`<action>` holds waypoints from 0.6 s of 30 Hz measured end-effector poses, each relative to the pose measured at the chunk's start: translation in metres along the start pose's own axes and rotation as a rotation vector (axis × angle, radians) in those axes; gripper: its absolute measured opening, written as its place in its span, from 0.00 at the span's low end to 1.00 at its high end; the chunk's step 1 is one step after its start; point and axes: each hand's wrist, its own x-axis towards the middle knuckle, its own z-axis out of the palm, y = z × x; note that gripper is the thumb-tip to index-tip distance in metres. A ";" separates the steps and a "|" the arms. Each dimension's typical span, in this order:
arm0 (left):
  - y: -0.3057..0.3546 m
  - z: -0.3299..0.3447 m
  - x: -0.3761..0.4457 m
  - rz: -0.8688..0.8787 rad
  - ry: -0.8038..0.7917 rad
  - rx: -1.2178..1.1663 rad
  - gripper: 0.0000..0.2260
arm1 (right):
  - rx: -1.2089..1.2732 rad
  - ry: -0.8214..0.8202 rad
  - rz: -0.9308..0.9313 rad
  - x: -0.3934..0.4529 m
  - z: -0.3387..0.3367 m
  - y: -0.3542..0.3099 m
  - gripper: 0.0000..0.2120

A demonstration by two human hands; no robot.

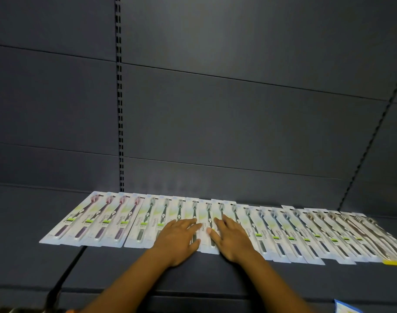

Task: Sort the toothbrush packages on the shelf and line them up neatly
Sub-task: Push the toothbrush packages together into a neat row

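A long row of white toothbrush packages [116, 222] lies flat on the dark shelf [129, 265], heads toward the back wall. Purple-handled brushes [84, 222] are at the left, dark green ones [145, 219] in the middle, dark blue ones [276, 231] further right, and brownish ones [342, 229] at the far right. My left hand [178, 238] lies flat with straight fingers on the middle green packages. My right hand [232, 238] rests flat beside it on neighbouring packages. One package [207, 222] shows between the two hands.
The dark back wall [215, 120] has slotted uprights [119, 109]. A yellow strip [394, 262] sits at the row's right end. A blue-white package corner [346, 309] shows at the bottom right. A dark gap [66, 274] splits the shelf at the left.
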 end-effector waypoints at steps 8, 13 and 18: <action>0.027 0.000 0.007 -0.027 0.040 -0.002 0.26 | 0.062 0.050 -0.062 -0.002 -0.011 0.024 0.33; 0.037 0.006 0.015 0.006 0.011 0.005 0.25 | 0.017 0.082 -0.016 -0.007 -0.013 0.053 0.32; 0.033 0.008 0.023 -0.003 0.030 0.031 0.24 | 0.055 0.071 0.019 -0.015 -0.014 0.065 0.42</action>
